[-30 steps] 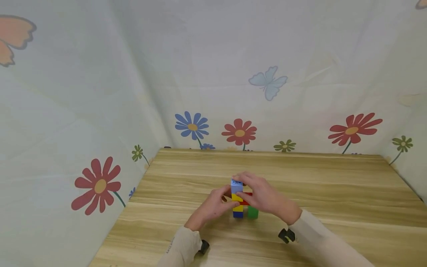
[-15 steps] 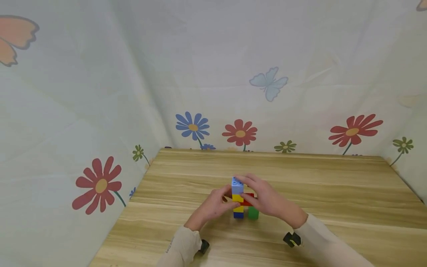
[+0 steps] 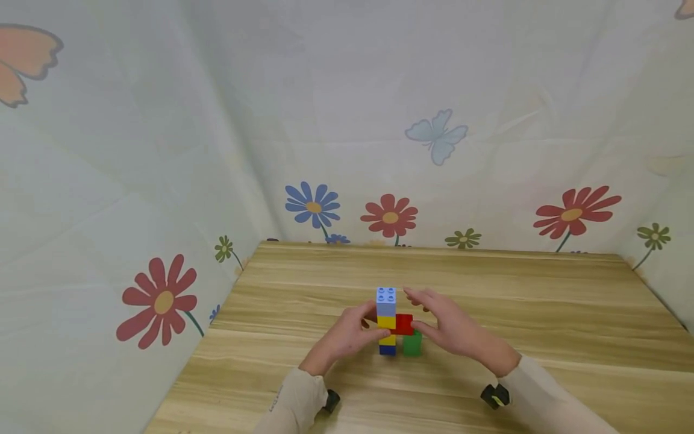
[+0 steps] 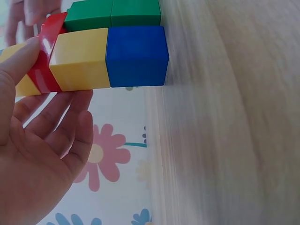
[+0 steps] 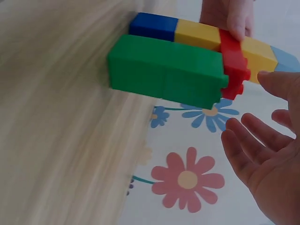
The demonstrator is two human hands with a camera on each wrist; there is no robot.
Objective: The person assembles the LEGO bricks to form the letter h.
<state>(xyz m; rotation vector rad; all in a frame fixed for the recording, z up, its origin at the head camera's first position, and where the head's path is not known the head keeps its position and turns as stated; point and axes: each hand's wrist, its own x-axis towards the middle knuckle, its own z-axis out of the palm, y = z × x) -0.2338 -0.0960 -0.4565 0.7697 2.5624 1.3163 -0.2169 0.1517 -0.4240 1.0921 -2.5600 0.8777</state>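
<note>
A tower of toy building bricks stands upright on the wooden table. From the bottom it goes dark blue brick (image 4: 137, 56), yellow brick (image 4: 79, 58), red brick (image 3: 403, 324), another yellow brick (image 3: 387, 322), light blue brick (image 3: 386, 306) with bare studs on top. Beside it, two stacked green bricks (image 5: 164, 70) rise to the red brick, which juts out to the right over them. My left hand (image 3: 347, 333) grips the tower at red-brick height, thumb in front and fingers behind. Fingers spread, my right hand (image 3: 455, 325) is just right of the tower, holding nothing.
The wooden table (image 3: 520, 301) reaches back to a pale cloth (image 3: 347, 120) printed with flowers and butterflies, which also hangs along the left and right sides. A dark wrist device (image 3: 495, 396) sits at the right cuff, another (image 3: 332, 401) at the left.
My right hand has let go of the light blue brick on top and moved off to the right, uncovering its studs and the red brick. My left hand keeps its grip.
</note>
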